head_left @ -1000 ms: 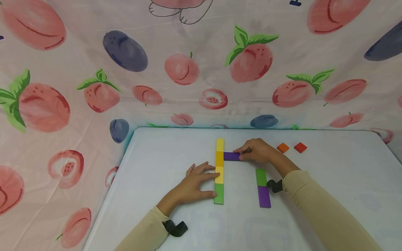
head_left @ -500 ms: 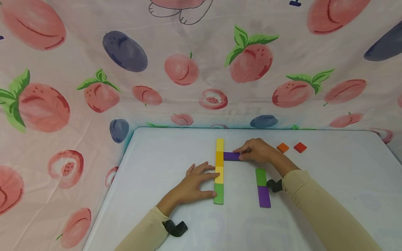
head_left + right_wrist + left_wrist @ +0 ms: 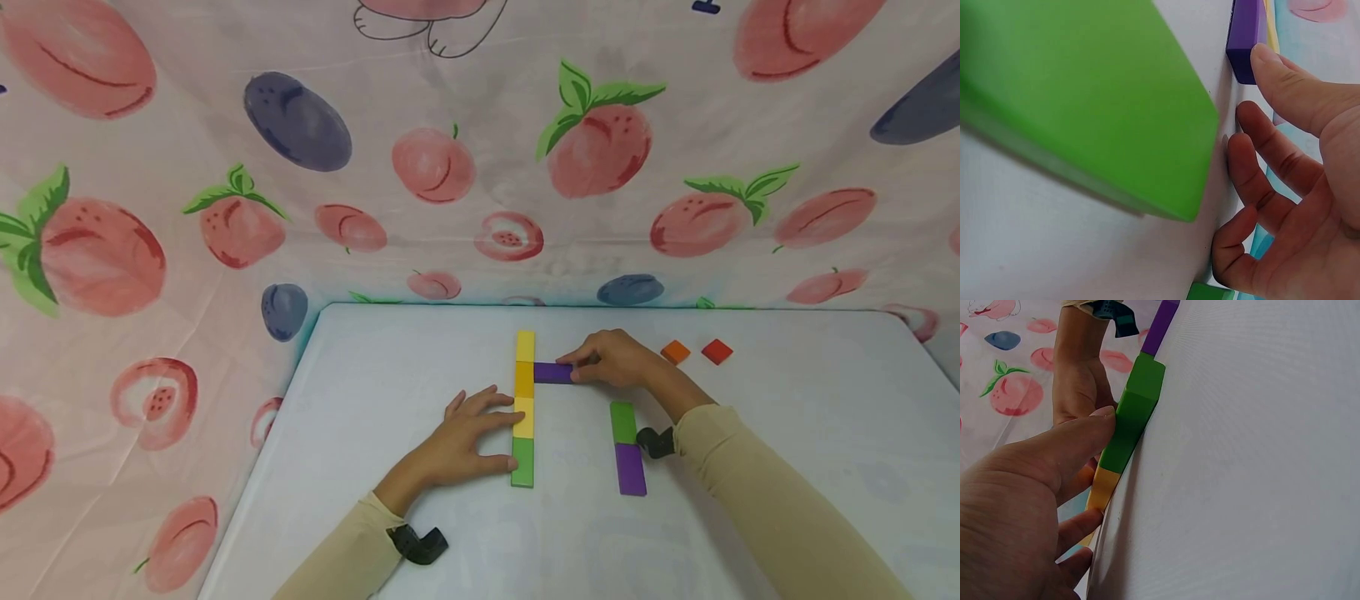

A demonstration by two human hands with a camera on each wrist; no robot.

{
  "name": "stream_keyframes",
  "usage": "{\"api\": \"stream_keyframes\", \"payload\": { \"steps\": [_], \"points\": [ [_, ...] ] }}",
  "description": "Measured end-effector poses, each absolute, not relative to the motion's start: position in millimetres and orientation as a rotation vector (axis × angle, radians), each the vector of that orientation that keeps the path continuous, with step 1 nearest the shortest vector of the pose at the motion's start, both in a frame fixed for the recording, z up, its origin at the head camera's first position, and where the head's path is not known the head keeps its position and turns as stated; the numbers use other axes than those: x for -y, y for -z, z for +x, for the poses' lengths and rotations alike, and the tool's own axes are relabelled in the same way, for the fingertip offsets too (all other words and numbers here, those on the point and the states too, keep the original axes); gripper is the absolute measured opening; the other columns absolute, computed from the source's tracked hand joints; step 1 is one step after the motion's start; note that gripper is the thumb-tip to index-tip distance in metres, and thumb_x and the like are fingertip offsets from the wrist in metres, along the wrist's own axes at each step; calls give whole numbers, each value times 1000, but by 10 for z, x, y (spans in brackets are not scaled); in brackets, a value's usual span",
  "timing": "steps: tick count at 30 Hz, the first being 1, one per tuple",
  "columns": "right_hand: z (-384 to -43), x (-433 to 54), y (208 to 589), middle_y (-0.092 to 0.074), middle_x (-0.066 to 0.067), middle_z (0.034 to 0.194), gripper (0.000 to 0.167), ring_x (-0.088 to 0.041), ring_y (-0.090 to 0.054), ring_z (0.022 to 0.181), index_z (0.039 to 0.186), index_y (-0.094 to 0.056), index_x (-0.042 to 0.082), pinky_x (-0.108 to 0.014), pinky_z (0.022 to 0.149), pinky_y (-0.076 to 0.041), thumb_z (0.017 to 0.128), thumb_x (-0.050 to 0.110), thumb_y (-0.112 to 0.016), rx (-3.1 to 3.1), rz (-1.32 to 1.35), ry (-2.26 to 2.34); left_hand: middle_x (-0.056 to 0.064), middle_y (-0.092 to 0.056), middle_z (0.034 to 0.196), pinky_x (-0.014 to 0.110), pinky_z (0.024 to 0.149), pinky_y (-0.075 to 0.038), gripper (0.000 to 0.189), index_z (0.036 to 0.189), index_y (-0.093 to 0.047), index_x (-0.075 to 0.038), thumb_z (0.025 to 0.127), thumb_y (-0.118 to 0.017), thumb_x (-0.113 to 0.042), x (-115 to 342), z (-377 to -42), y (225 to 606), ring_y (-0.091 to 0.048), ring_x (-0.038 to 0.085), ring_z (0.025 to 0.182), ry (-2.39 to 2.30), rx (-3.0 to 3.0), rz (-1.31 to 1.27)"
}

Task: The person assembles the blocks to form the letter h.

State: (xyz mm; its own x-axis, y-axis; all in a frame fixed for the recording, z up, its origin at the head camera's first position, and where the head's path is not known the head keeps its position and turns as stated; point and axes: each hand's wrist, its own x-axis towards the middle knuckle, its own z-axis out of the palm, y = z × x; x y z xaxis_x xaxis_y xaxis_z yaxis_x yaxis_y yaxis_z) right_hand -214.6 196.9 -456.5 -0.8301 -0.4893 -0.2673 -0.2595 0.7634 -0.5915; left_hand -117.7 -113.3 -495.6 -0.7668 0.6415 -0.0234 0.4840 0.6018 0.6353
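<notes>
A column of blocks runs away from me on the white table: a green block [image 3: 522,463] nearest, then a pale yellow block [image 3: 523,429], a darker yellow block [image 3: 524,380] and another yellow block [image 3: 526,347] at the far end. My left hand [image 3: 461,442] lies along its left side, thumb at the green block and fingertips touching the pale yellow one. A purple block [image 3: 552,372] sits crosswise, its left end against the darker yellow block. My right hand [image 3: 611,360] pinches that purple block's right end between thumb and finger, also seen in the right wrist view.
Below my right hand, a second green block [image 3: 622,423] and a second purple block [image 3: 631,470] stand end to end. An orange block [image 3: 676,352] and a red block [image 3: 717,352] lie farther right. Fruit-patterned cloth [image 3: 510,167] rises behind the table [image 3: 375,358].
</notes>
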Motion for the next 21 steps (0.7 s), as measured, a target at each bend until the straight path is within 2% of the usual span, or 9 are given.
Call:
{"api": "stream_keyframes", "payload": {
  "steps": [7,10,14,17,21],
  "points": [
    [-2154,-1976,4559,-72,4,99,36,-18,-62,97,128,-73,24,-33,83,-52,92,21,-77,-2546,-571,775,-4,-46,155,60,127,-3,62,145,-59,-31,89,-75,-51,1138,-1187,4960,-21,22,158,-908,-2583,921],
    [-2159,-1996,4567,-74,1,106,36,-19,-63,101,128,-73,25,-35,86,-53,93,22,-76,-2558,-581,782,-4,-46,155,60,127,-2,62,145,-59,-30,89,-75,-50,1140,-1185,4957,-21,21,158,-911,-2579,912],
    [-2163,-2053,4584,-75,-1,118,35,-19,-62,98,130,-72,27,-33,81,-52,95,25,-74,-2600,-543,822,-4,-47,155,61,127,-3,62,145,-59,-30,88,-75,-50,1141,-1182,4955,-21,22,158,-912,-2579,912],
    [-2163,-2111,4592,-75,0,115,33,-20,-58,91,130,-72,28,-30,75,-50,97,27,-72,-2647,-483,878,-4,-47,155,61,127,-3,62,144,-59,-30,88,-75,-50,1139,-1181,4955,-21,23,158,-912,-2579,912],
    [-2161,-2204,4583,-74,-2,106,31,-20,-60,89,129,-73,23,-30,75,-52,99,27,-69,-2742,-427,942,-4,-46,155,60,127,-2,61,144,-60,-30,88,-75,-49,1138,-1182,4957,-21,21,158,-914,-2574,912]
  ]
}}
